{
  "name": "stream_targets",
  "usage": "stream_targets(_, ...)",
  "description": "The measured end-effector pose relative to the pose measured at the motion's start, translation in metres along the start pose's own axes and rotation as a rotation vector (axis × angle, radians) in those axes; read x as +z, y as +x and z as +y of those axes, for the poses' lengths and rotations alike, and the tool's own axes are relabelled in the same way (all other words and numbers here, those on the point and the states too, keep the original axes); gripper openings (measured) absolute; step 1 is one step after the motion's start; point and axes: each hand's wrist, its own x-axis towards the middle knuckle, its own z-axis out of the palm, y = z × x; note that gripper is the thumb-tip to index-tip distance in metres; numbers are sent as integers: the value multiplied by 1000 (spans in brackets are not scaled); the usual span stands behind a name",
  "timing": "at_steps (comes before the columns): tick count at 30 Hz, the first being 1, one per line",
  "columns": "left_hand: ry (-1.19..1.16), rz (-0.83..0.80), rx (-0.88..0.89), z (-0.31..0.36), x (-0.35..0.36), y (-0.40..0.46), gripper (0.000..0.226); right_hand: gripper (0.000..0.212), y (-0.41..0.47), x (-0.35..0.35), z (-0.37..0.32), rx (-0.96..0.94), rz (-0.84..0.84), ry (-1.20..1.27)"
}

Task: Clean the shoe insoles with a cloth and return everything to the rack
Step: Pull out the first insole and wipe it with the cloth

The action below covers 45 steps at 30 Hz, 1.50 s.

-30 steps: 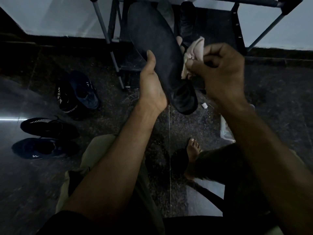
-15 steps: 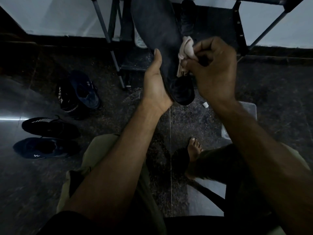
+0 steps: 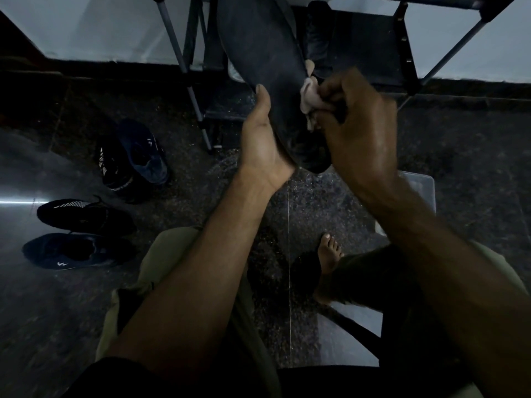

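Your left hand (image 3: 263,145) cradles the insole (image 3: 263,61) by its near edge, thumb up its side, tilting the face toward you. Your right hand (image 3: 359,124) pinches the bunched cloth (image 3: 309,94) against its right edge (just near the rack (image 3: 402,53)), ready to wipe.

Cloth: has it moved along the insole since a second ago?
Yes. The cloth slid down the insole toward the heel, away from the rack.

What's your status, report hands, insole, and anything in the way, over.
Left hand grips insole upright. Right hand pinches cloth against insole's right edge. Nothing blocking; shoes on floor at left, rack behind.
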Motion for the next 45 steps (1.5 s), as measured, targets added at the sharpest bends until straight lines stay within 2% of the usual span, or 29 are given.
stream_targets(5,76,53,23,2,-10,1,66,19,-27,12,-24,-1,-122,124)
stream_targets(11,21,53,2,-1,-6,2,57,29,1,9,-14,-58,-32,44)
stream_targets(16,51,108,47,3,-9,1,65,14,-23,10,-11,20,-104,64)
stream_targets(19,100,108,52,4,-10,-1,66,12,-32,12,-20,-20,-141,73)
stream_targets(23,81,128,5,-1,-3,-1,61,24,-5,9,-10,-26,-77,31)
stream_targets(25,29,108,18,0,-4,0,61,19,3,4,-3,-27,-27,-3)
stream_targets(27,-6,85,42,4,-5,1,62,15,-5,2,-2,-11,-36,-11)
stream_targets(32,80,126,88,4,-5,-2,63,16,-33,13,-18,-6,-123,80)
stream_targets(39,22,151,52,0,1,-2,60,26,0,9,-9,-33,-19,18)
stream_targets(45,55,133,60,5,-6,-2,66,20,-26,15,-21,-14,-153,85)
